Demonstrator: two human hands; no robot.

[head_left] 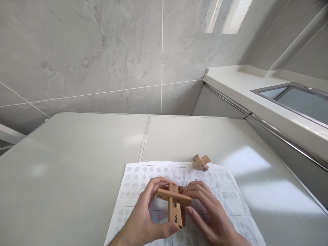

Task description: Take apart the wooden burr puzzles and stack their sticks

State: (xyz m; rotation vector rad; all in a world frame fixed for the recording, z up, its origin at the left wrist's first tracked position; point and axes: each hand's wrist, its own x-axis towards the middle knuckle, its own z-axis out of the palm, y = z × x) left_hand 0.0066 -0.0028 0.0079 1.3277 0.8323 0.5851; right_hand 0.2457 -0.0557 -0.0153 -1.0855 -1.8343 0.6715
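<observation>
A wooden interlocking puzzle (175, 209) of crossed, notched bars is held just above a printed sheet, with black numbers such as 2 and 3 inked on its bars. My left hand (147, 215) grips it from the left, the thumb at the lower end of the bar marked 3 and the fingers behind the top. On the right side, the fingertips and thumb of my right hand (205, 206) close around the puzzle's bars. Part of the back bars is hidden by the front ones and my fingers. Small puzzle diagrams cover the white instruction sheet (128, 186) underneath.
A second, smaller group of crossed wooden pieces (201, 163) lies at the sheet's far edge. The pale table (84, 164) has a seam across it. Beyond stands a grey tiled wall (102, 51); at the right is a white counter (230, 80) with a sink (289, 92).
</observation>
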